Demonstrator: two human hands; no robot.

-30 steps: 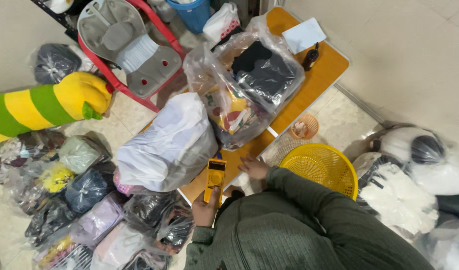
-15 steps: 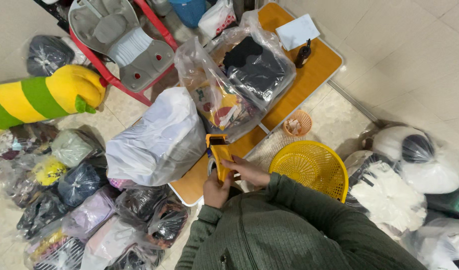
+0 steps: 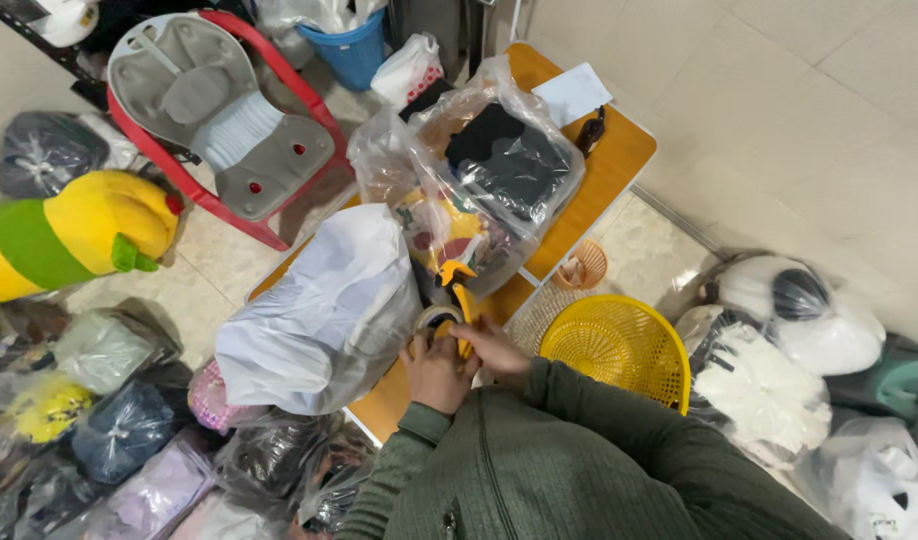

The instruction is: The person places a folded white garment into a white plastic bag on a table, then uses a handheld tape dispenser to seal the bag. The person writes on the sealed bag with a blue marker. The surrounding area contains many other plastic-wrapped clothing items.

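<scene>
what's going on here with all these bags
A person in a green sweater holds a yellow tape dispenser in both hands, the left hand and the right hand close together at its roll. They work over an orange table that carries a white bag and a clear bag of clothes. A yellow basket sits on the floor beside it.

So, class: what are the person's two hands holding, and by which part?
Both hands hold a yellow tape dispenser at its lower end: the left hand at the tape roll, the right hand on the handle beside it.
</scene>
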